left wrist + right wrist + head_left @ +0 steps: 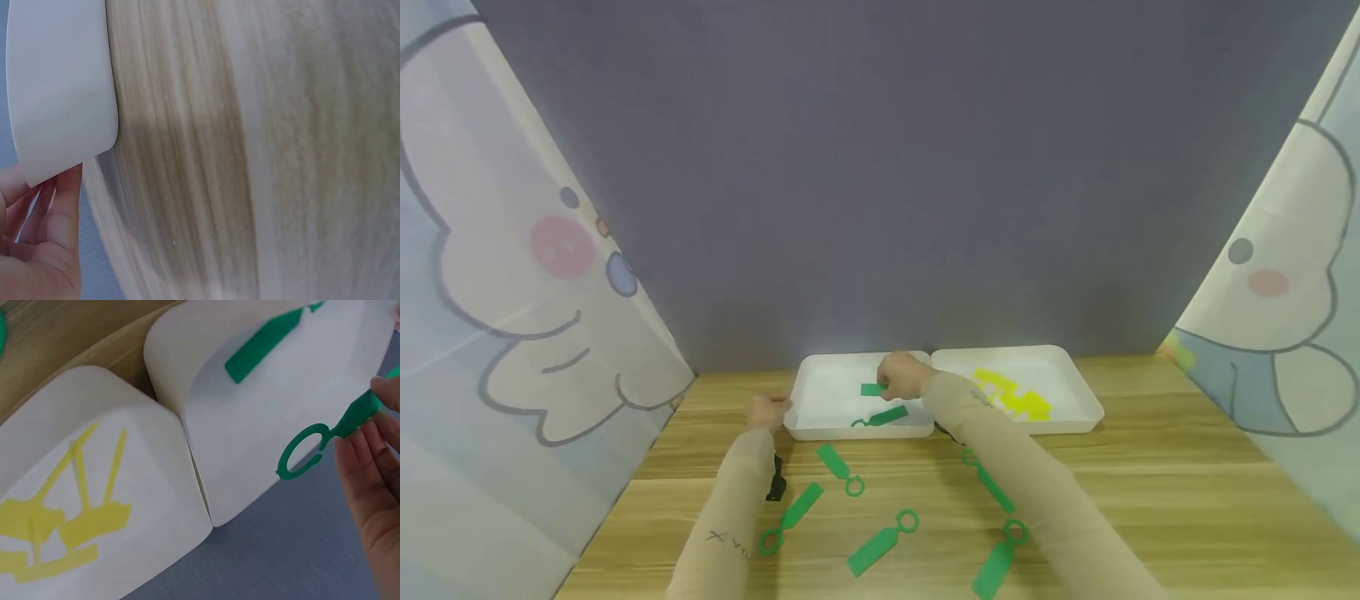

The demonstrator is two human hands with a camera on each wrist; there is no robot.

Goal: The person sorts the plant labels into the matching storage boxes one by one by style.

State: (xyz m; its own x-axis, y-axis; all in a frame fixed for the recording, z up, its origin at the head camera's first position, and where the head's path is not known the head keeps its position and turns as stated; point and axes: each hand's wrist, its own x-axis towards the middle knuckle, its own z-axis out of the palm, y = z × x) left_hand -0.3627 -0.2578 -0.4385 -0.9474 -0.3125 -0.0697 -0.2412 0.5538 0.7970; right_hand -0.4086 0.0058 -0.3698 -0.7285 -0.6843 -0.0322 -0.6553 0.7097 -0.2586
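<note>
My right hand (901,375) is over the left white tray (820,429). Between thumb and fingers it pinches a green plastic tag (358,415) with an open ring at one end, its ring pointing away from the fingertips. Another green tag (889,416) lies on the floor of that tray, below the held one. At the tray's left end, my left hand (767,411) grips the rim; in the left wrist view the thumb and fingers (62,219) close on the tray's corner.
Beside it stands a second white tray (1093,419) holding several yellow flat pieces (1015,398). On the wooden table in front, several green tags (874,550) lie scattered, some near my right forearm. A grey wall rises behind the trays.
</note>
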